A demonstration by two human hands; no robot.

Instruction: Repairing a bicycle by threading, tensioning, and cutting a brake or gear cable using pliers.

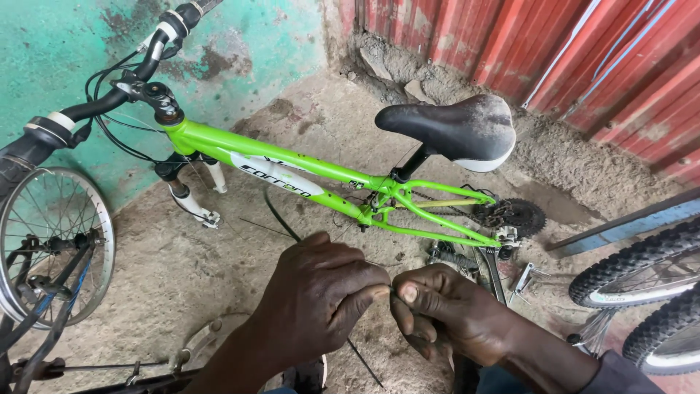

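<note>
Pinching a thin cable [362,355] together, both hands [390,306] work before a wheelless green bicycle frame [306,175], loose wheels [51,241] alongside.

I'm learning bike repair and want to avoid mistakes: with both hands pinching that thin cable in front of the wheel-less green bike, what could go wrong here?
The thin cable pinched between the left hand and right hand could slip or prick a bare fingertip. The green bike frame has no wheels fitted and might tip. Small parts on the dirt floor could get lost.
</note>
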